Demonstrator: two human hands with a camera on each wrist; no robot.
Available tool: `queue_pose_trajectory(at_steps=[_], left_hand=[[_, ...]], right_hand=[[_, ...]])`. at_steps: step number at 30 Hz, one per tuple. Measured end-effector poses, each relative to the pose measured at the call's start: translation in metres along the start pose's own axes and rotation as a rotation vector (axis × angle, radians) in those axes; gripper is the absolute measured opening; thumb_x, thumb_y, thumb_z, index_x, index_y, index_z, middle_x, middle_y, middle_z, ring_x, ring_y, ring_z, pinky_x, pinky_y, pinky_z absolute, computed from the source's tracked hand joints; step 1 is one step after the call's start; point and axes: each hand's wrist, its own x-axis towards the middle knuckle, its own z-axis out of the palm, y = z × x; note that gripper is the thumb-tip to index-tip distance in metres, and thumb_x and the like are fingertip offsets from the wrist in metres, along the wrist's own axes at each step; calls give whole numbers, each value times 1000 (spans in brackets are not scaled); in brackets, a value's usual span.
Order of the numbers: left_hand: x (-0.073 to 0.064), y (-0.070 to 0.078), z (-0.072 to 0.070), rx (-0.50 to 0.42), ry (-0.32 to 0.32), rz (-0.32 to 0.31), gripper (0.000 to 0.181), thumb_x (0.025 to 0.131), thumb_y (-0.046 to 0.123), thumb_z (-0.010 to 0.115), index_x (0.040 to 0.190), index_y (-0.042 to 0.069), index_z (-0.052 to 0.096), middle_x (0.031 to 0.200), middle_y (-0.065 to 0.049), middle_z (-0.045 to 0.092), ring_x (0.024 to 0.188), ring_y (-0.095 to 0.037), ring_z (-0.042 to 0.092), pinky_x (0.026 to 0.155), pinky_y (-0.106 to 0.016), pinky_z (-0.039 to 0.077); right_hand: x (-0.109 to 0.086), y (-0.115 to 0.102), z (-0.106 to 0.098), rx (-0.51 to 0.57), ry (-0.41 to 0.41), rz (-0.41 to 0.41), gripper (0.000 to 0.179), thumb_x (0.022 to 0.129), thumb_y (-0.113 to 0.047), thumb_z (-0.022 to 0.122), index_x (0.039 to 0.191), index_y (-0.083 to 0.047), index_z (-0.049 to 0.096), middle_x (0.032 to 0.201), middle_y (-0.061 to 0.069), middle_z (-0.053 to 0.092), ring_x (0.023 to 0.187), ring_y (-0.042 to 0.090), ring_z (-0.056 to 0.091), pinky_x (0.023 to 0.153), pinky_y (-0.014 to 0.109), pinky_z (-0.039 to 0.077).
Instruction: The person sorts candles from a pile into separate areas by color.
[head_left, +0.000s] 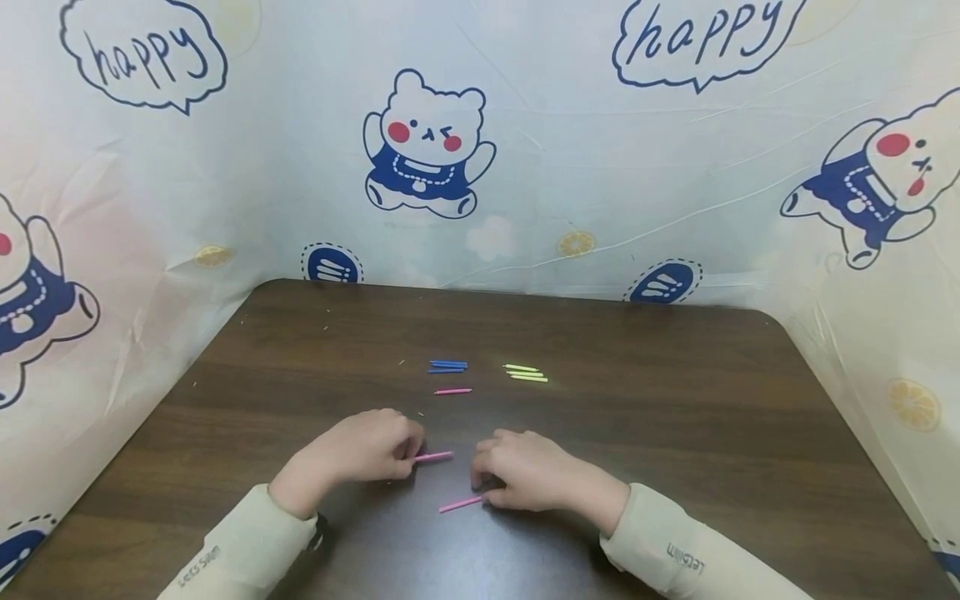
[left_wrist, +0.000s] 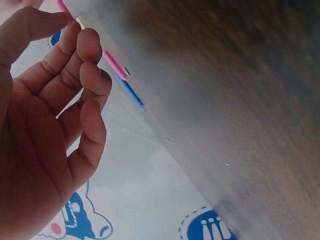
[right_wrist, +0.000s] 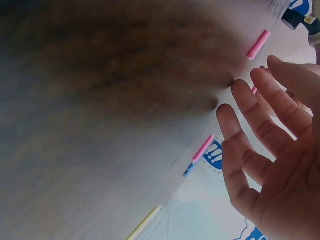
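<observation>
In the head view my left hand [head_left: 375, 446] pinches one end of a thin pink stick [head_left: 435, 457], which points right, low over the table. A pink tip shows between thumb and forefinger of the left hand [left_wrist: 55, 95] in the left wrist view. My right hand [head_left: 528, 471] is beside a second pink stick [head_left: 459, 505], thumb at its right end. Loosely bent, spread fingers of the right hand [right_wrist: 275, 135] appear in the right wrist view, with that pink stick [right_wrist: 259, 45] just beyond the thumb and apparently not gripped.
Farther back on the brown table [head_left: 675, 417] lie a third pink stick [head_left: 453, 391], several blue sticks [head_left: 448, 365] and several yellow sticks [head_left: 527, 373]. Tiny pale scraps dot the tabletop. A printed cloth [head_left: 540, 208] rises along the back and both sides.
</observation>
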Motion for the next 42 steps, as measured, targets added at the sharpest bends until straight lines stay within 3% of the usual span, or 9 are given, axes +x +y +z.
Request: queue_pose_trajectory(at_steps=[8, 19, 29, 42], left_hand=[[8, -9, -3, -22, -23, -75, 12, 83, 14, 70, 76, 20, 64, 60, 10, 49, 53, -5, 43, 49, -22, 36], [17, -25, -8, 11, 1, -79, 11, 84, 13, 71, 77, 18, 64, 61, 8, 49, 55, -7, 43, 51, -22, 36], [31, -27, -13, -18, -23, -115, 9, 86, 15, 71, 80, 19, 66, 64, 8, 54, 56, -9, 48, 53, -23, 40], [52, -33, -19, -20, -41, -101, 6, 87, 16, 71, 83, 18, 67, 65, 6, 56, 57, -10, 49, 53, -24, 41]], right_hand=[[1, 1, 0, -4, -4, -4, 9, 85, -28, 75, 93, -28, 71, 88, -16, 60, 88, 4, 52, 63, 23, 40], [1, 0, -1, 7, -12, 0, 8, 86, -28, 75, 93, -28, 71, 89, -15, 59, 87, 4, 50, 63, 21, 38], [1, -4, 0, -32, -27, -4, 8, 85, -29, 75, 92, -28, 71, 87, -15, 55, 84, 4, 47, 60, 20, 36], [2, -5, 3, -38, -29, -4, 8, 85, -30, 75, 91, -29, 70, 88, -16, 55, 86, 4, 49, 60, 20, 37]])
